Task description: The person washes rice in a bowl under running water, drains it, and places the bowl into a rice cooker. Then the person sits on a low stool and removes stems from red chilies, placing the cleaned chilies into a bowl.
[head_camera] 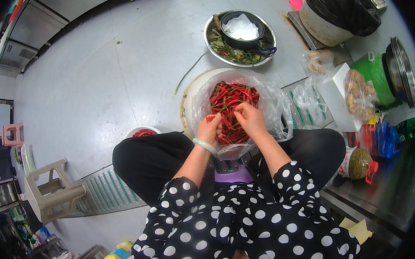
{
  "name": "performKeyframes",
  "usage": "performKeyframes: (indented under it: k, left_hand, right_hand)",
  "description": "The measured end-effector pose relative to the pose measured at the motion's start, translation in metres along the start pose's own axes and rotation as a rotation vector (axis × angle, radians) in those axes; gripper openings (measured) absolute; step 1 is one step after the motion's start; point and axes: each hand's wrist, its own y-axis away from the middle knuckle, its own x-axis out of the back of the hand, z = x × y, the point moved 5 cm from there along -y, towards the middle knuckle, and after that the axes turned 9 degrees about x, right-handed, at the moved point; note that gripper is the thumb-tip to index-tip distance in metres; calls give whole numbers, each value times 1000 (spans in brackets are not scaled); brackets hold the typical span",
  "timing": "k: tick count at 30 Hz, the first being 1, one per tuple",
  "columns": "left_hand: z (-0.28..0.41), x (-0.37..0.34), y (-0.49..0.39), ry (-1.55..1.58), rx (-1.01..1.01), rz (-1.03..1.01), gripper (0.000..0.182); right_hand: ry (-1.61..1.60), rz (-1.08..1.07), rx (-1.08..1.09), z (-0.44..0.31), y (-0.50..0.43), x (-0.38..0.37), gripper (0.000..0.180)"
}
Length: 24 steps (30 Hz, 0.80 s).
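Many red chili peppers (232, 94), some with green stems, lie in an opened clear plastic bag (276, 109) in front of me, on a pale ribbed round base. My left hand (210, 128), with a pale bangle at the wrist, is over the left side of the peppers and has red pepper between its fingers. Just to its right, my right hand (248, 119) reaches over the pile with thumb and fingertips pinched together at a pepper; whether it grips one is hard to tell. More red peppers lie in a white bowl (130, 133) beside my left knee.
A metal basin (207, 42) beyond the bag holds green trimmings, a black bowl and blue-handled scissors. To the right are a bin (324, 27) with a black liner, bagged round items (358, 94) and a plastic jar (359, 163). A beige stool (52, 193) stands at the left.
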Motion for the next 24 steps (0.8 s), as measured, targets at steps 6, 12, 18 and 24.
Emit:
performKeyframes:
  k: [6, 12, 18, 24]
  left_hand:
    - [-4, -15, 3, -105, -115, -44, 12]
    - [2, -11, 3, -90, -241, 6, 15]
    - [17, -12, 5, -212, -446, -45, 9]
    - [22, -22, 16, -709, -674, 78, 8]
  right_hand:
    - [-1052, 164, -631, 13, 5, -12, 18]
    - [-1309, -144, -854, -7, 30, -39, 20]
    - [-523, -145, -384, 2, 12, -25, 24]
    - [-484, -170, -221, 6, 3, -17, 35]
